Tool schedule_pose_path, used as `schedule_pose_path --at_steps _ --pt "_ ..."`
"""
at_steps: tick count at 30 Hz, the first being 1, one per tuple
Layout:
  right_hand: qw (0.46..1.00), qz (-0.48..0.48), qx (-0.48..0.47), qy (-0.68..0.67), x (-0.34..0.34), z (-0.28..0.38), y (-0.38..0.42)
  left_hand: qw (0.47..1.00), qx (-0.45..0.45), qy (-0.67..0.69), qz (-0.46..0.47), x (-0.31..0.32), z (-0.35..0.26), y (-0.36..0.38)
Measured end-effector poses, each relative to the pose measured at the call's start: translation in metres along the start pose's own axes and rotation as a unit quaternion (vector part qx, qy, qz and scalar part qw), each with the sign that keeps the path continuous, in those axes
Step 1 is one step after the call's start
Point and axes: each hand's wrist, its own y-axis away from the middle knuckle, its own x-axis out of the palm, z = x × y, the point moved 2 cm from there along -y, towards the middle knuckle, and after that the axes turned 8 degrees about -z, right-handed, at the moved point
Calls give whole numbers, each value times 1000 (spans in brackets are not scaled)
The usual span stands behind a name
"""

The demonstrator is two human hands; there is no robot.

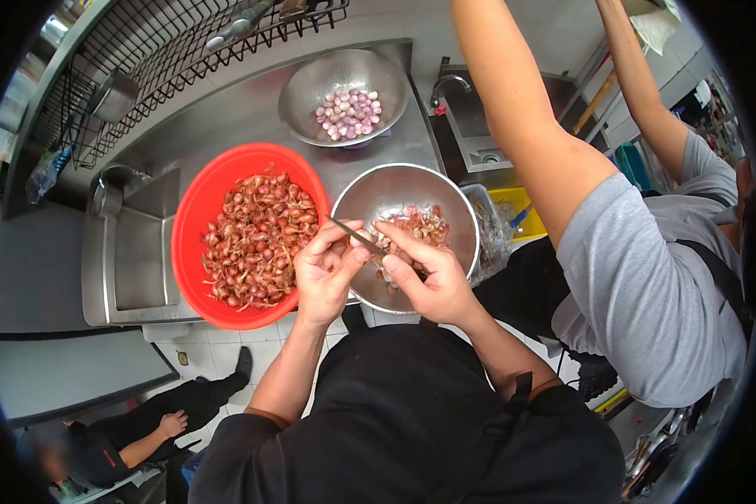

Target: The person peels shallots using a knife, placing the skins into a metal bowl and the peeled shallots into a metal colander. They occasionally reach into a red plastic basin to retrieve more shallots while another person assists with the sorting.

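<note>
Over the near edge of a steel bowl (470, 227), my two hands meet. My right hand (428, 277) grips a small knife (353, 233), its dark narrow blade pointing toward the upper left. My left hand (326, 273) is closed in a pinch against the blade; what its fingers hold is hidden. Dry skins and scraps (424, 225) lie inside the steel bowl below my fingers. Left of it, a red basin (195, 294) is full of unpeeled shallots (256, 244). Peeled pinkish shallots (349, 115) sit in a perforated steel colander (298, 97) at the back.
A sink (143, 252) lies at the left, under a wire rack (168, 59). Behind stands a tap (454, 81). Close on my right, a person in a grey shirt (647, 286) reaches across with both arms. Another person (134, 437) is at the lower left.
</note>
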Motion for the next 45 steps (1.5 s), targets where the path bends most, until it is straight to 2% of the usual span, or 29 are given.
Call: schedule_pose_path --at_steps 1,3,6,12,13,17,19,20,23,25,29,32,34,35,38,40,44,45 --pt "1000 0 2 -1 4 -3 0 1000 8 -16 -3 0 -1 1" --pt "993 -32 -109 8 12 -8 -1 999 22 -27 -9 1 -2 2" --pt "991 -43 -120 39 14 -11 0 999 33 -40 -18 0 -3 2" --pt "996 -60 -60 -26 7 -16 -5 998 52 -45 9 -2 -4 -1" --pt "996 -22 71 -49 0 -15 -4 997 49 -52 17 -1 -4 -2" --pt "995 -13 60 -79 0 -18 -6 999 22 -35 -6 -3 -4 -3" --pt "1000 -6 -24 -15 4 -14 -7 997 48 -61 12 -3 -5 -4" --pt "999 3 6 -53 5 -10 -4 997 51 -59 15 -2 -5 -5" --pt "999 -12 -9 -47 12 -10 -3 996 48 -80 7 1 -7 -4" --pt "996 -29 -82 10 12 -12 -5 995 57 -80 8 0 -5 -5" --pt "997 -23 -75 25 11 -9 -8 995 62 -77 3 0 -3 -5" --pt "995 -48 -78 -34 11 -16 -10 996 57 -76 -1 2 -5 -7" --pt "991 -13 82 -104 5 -23 -8 996 55 -76 -3 2 -4 -7" --pt "991 -12 82 -103 4 -23 -9 998 45 -51 -1 2 -2 -8" --pt "994 -34 54 -90 4 -20 -10 999 33 -18 -10 3 -1 -8" --pt "998 -46 -32 -31 8 -11 -8 999 29 -9 -21 2 -1 -9" --pt "997 -38 -43 -53 13 -16 -10 997 56 -48 -5 -1 -2 -8" --pt "997 -27 -73 -10 11 -15 -12 997 53 -54 -5 -2 -3 -8"
